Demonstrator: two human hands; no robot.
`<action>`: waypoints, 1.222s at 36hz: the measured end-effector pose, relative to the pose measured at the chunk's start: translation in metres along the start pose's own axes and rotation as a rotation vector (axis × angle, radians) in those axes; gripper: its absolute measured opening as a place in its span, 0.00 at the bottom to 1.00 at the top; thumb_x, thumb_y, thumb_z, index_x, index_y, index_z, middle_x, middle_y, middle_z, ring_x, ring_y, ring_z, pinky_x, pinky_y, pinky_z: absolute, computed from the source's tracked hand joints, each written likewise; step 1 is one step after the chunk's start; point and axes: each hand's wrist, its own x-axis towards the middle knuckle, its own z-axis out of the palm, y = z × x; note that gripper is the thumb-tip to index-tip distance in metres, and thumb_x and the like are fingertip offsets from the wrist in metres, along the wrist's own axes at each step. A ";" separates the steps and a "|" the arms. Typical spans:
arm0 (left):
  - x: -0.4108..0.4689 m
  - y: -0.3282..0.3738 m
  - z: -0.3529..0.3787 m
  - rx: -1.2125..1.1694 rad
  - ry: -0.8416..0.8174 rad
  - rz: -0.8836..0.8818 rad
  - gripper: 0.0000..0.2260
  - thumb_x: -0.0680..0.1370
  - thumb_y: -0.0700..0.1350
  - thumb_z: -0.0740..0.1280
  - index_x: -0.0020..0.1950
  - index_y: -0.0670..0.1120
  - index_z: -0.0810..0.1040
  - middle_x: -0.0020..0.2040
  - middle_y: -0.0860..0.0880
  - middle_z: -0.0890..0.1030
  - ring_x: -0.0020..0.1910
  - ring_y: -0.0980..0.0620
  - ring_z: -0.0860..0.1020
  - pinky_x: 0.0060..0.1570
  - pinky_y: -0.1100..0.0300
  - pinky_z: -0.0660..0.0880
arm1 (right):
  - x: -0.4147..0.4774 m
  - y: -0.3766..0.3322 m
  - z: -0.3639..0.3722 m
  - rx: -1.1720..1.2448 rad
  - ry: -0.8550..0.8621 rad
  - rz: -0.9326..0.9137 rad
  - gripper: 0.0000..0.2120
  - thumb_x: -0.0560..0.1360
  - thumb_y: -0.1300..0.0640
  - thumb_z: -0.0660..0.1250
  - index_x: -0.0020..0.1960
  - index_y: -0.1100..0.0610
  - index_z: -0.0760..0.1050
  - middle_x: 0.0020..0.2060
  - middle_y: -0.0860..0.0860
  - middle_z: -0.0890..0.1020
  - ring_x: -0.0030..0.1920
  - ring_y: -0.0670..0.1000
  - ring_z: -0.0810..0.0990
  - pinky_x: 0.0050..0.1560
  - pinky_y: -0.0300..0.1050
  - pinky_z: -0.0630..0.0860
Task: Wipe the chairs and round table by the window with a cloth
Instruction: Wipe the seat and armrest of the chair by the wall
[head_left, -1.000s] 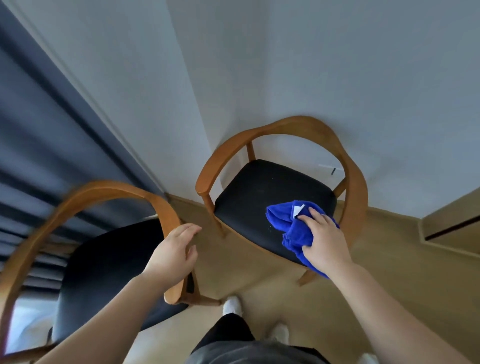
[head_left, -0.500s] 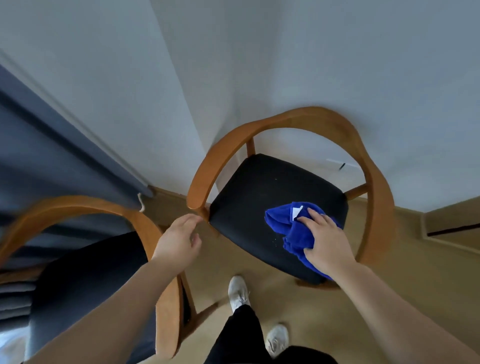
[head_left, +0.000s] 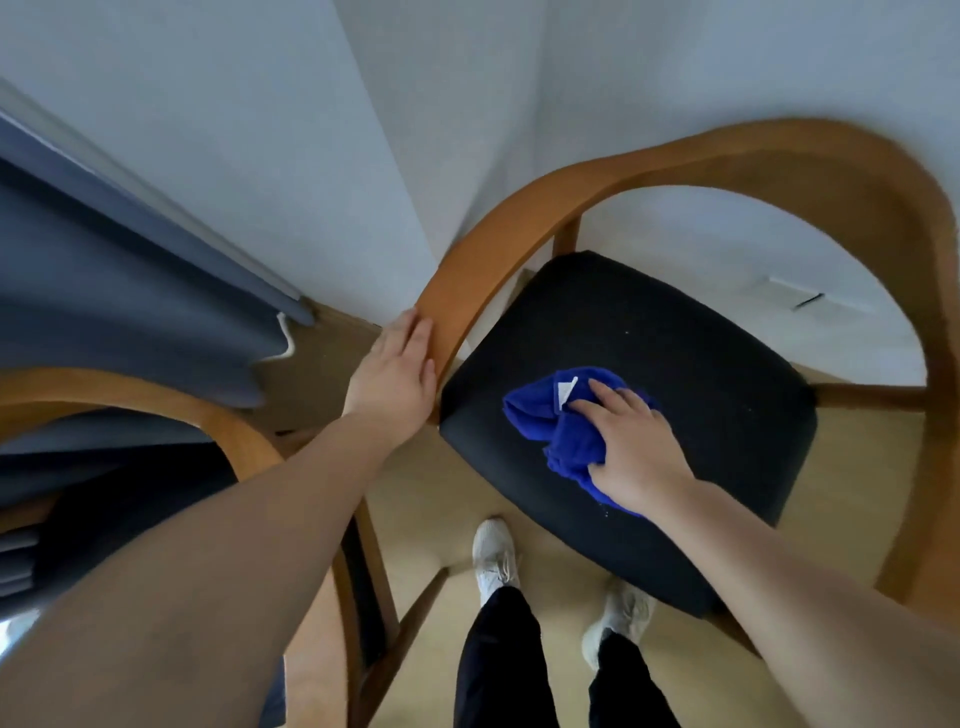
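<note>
A wooden armchair (head_left: 779, 156) with a black padded seat (head_left: 685, 353) stands in the room's corner in front of me. My right hand (head_left: 636, 449) holds a bunched blue cloth (head_left: 545, 415) and presses it on the front left part of that seat. My left hand (head_left: 397, 371) lies with straight fingers against the front end of the chair's left armrest (head_left: 457, 301). A second wooden armchair (head_left: 156, 402) with a dark seat stands at the lower left, partly behind my left forearm. No round table is in view.
A grey-blue curtain (head_left: 114, 312) hangs at the left, down to the floor. White walls meet in the corner behind the chair. My legs and white shoes (head_left: 493, 558) stand on the tan floor between the two chairs.
I have stepped closer to the corner chair. My left hand left the second chair's armrest and now touches the corner chair's left armrest. My right hand brought the cloth down onto the seat.
</note>
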 end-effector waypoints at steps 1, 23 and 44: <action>0.005 0.001 0.005 -0.018 0.008 -0.014 0.23 0.82 0.49 0.52 0.77 0.49 0.53 0.78 0.50 0.51 0.75 0.49 0.54 0.71 0.53 0.58 | 0.010 0.001 0.002 -0.017 -0.018 -0.015 0.31 0.74 0.51 0.66 0.74 0.45 0.59 0.77 0.47 0.55 0.76 0.55 0.55 0.73 0.56 0.59; 0.005 -0.002 0.025 0.007 0.099 0.014 0.26 0.78 0.49 0.49 0.77 0.47 0.57 0.77 0.45 0.55 0.70 0.44 0.64 0.62 0.50 0.69 | 0.170 -0.048 0.052 -0.146 -0.128 -0.157 0.43 0.71 0.37 0.67 0.77 0.49 0.50 0.78 0.55 0.48 0.75 0.64 0.52 0.70 0.66 0.56; 0.008 -0.005 0.029 0.036 0.130 0.062 0.28 0.76 0.50 0.47 0.77 0.47 0.57 0.77 0.45 0.55 0.67 0.45 0.67 0.51 0.53 0.75 | 0.211 -0.065 0.092 -0.167 0.123 -0.303 0.34 0.69 0.32 0.61 0.71 0.46 0.66 0.75 0.47 0.63 0.77 0.61 0.50 0.69 0.73 0.39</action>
